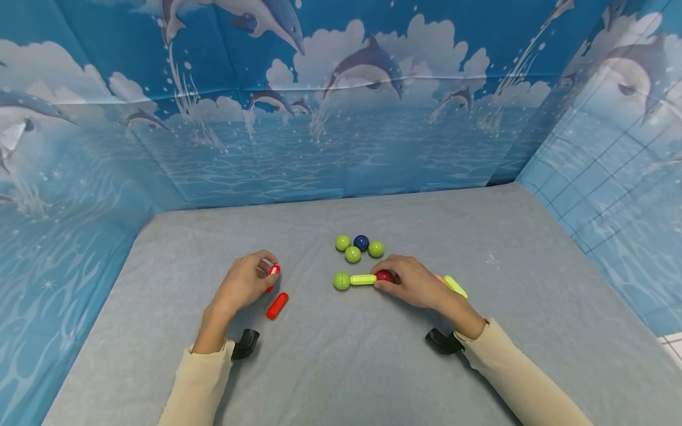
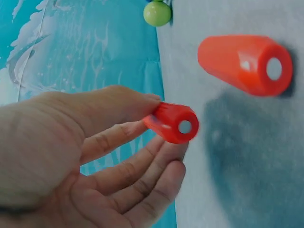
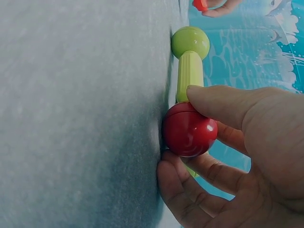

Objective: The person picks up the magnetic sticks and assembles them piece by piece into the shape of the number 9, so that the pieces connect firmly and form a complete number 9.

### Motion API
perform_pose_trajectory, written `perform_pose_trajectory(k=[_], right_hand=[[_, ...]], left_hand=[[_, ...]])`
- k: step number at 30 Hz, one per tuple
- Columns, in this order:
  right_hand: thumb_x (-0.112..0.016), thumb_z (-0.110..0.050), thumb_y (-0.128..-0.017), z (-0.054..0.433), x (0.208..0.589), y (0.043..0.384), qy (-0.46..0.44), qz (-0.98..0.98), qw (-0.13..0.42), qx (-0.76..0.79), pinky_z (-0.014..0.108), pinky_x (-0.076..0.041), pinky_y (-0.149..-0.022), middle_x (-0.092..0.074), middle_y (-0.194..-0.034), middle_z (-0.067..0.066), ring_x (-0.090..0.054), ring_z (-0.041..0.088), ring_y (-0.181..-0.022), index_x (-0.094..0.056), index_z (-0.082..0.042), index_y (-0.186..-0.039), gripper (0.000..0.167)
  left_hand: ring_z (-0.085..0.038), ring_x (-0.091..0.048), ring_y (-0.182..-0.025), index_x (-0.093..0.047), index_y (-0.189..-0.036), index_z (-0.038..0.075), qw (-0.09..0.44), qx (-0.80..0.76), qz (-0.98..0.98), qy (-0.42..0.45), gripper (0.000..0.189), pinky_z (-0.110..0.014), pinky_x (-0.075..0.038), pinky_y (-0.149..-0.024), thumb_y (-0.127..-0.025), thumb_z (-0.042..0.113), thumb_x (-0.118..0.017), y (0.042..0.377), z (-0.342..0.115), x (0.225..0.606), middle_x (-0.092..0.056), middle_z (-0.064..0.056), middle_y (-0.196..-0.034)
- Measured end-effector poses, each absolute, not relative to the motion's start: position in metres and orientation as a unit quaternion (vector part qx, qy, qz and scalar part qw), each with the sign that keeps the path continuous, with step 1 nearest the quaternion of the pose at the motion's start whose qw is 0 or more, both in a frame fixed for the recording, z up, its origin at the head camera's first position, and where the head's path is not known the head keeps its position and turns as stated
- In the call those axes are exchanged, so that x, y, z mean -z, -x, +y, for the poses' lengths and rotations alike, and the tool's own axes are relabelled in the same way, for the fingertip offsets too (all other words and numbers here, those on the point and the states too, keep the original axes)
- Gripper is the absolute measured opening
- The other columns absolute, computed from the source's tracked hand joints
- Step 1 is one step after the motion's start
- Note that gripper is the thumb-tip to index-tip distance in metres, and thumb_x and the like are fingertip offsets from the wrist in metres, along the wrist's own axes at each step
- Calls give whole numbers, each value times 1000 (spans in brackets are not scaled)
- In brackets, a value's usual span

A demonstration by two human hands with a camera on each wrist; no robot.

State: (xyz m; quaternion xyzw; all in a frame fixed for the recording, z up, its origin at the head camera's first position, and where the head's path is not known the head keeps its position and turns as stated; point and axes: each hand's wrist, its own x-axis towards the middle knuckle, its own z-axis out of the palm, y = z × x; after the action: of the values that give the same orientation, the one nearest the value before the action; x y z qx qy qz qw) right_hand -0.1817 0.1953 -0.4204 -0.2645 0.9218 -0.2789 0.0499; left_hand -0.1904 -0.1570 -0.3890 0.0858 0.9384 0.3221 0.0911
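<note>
In the head view my left hand is at the left, pinching a red magnetic rod between thumb and fingers; its near end shows a silvery disc. A second red magnetic rod lies on the grey cloth just beside that hand. Thumb and fingers of my right hand hold a red ball. A yellow-green rod joins this ball to a green ball in a straight line on the cloth. The fingers hide part of the red ball in the head view.
Three green balls, one being a green ball, cluster with a dark blue ball beyond the joined piece. Behind my right wrist lies another yellow-green rod, beside a partly hidden reddish piece. A dolphin-print curtain borders the grey cloth.
</note>
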Motion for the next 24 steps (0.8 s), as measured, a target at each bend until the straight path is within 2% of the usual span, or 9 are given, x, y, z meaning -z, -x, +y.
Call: perform_pose_trajectory(k=[10, 18, 24], right_hand=[[-71, -21, -95, 196, 421, 181, 261, 923, 52, 278, 26, -43, -67, -68, -102, 0, -53, 10, -81, -72, -13, -115, 22], [-70, -21, -95, 195, 421, 181, 260, 923, 50, 278, 26, -43, -67, -68, -102, 0, -53, 10, -80, -72, -13, -115, 22], [-70, -21, -95, 193, 419, 181, 259, 924, 50, 277, 27, -43, -68, -68, -103, 1, -53, 10, -81, -72, -13, -115, 22]], left_hand=[[-21, -68, -89, -67, -119, 8, 100, -365, 919, -110, 27, -33, -56, -71, -93, 12, -71, 181, -134, 385, -69, -10, -109], [-15, -68, -78, -69, -115, 11, 94, -383, 911, -123, 25, -31, -54, -67, -91, 14, -74, 176, -117, 387, -70, -5, -104], [-16, -68, -79, -70, -113, 13, 128, -427, 886, -130, 22, -30, -52, -64, -91, 16, -75, 175, -106, 395, -69, -4, -103]])
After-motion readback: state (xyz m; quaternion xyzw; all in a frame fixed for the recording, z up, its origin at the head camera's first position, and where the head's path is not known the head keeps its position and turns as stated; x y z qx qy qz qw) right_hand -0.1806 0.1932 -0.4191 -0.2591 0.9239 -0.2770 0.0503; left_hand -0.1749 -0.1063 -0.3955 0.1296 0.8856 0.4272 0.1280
